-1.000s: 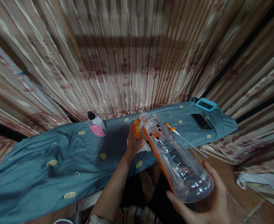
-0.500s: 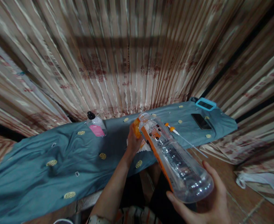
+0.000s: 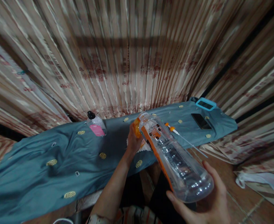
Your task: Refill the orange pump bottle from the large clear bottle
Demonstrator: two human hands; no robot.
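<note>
My right hand (image 3: 204,202) grips the base of a large clear plastic bottle (image 3: 174,158) with an orange label, tilted so its open mouth points away toward the table. Near the bottle's mouth my left hand (image 3: 133,141) is closed on an orange object (image 3: 136,127), which it partly hides. Under that hand lies a white cloth (image 3: 144,147) on the teal-covered table (image 3: 57,155). A thin brush or tube with an orange collar (image 3: 177,133) lies just right of the bottle's neck.
A small clear bottle with a black cap and pink label (image 3: 96,126) stands at the table's back edge. A black phone (image 3: 201,121) and a blue-framed device (image 3: 206,104) lie at the right end. Striped curtains hang behind. Tiled floor and white cloth (image 3: 260,182) lie to the right.
</note>
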